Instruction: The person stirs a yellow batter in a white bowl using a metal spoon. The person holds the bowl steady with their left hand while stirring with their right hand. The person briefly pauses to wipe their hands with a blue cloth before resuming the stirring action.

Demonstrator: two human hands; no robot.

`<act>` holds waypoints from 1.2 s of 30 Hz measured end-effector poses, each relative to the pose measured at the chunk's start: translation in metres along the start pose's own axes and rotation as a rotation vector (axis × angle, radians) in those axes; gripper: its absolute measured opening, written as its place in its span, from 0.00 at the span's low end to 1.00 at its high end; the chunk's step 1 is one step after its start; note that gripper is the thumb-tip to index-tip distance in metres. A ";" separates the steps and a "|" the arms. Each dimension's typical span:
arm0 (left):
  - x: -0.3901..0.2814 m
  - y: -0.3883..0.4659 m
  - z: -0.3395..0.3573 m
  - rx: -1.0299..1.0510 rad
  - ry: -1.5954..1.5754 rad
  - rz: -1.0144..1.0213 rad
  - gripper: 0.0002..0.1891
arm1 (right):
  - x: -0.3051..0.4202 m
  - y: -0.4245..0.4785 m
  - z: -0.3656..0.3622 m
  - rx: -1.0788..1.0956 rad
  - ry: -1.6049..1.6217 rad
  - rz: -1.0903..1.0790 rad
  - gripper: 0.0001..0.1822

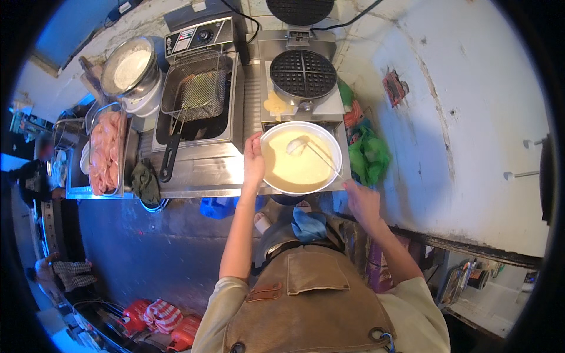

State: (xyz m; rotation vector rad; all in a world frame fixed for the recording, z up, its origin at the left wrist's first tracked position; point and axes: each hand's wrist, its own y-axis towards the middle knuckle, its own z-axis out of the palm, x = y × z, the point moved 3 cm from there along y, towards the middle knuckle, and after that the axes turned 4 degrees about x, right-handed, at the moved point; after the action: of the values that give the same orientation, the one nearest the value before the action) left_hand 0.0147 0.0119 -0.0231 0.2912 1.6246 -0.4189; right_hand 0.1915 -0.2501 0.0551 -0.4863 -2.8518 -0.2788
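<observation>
A white plastic bowl (339,154) of smooth, pale yellow batter (287,172) is in front of me, at the front of the steel counter. My left hand (254,159) grips its left rim. In my right hand (363,201), near the lower right of the bowl, is the thin handle of a ladle (296,147). The ladle's cup rests in the batter and looks coated with it. Just behind the bowl stands a waffle iron (303,75), its lid raised and its dark lower grid bare. Spilled batter (276,104) lies at its left foot.
Left of the iron is a deep fryer (236,106) with a wire basket (198,88). Further left are a metal bowl of flour (132,68), a tray of raw meat (106,152) and a dark cloth (146,181). Green plastic bags (371,154) hang by the right wall. A person (35,181) stands far left.
</observation>
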 end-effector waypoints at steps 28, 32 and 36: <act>-0.007 -0.058 0.015 -0.235 -0.067 -0.012 0.23 | 0.005 0.014 -0.022 0.113 0.128 0.068 0.09; -0.002 -0.074 0.011 -0.259 -0.138 -0.033 0.24 | 0.013 0.013 -0.032 0.062 0.183 0.069 0.08; -0.004 -0.016 -0.011 0.061 -0.018 -0.073 0.25 | 0.011 0.008 -0.018 0.060 0.189 0.037 0.08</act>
State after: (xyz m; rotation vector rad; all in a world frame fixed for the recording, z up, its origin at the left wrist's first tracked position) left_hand -0.0019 0.0023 -0.0164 0.2739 1.6106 -0.5257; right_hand 0.1875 -0.2438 0.0765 -0.4734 -2.6561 -0.2190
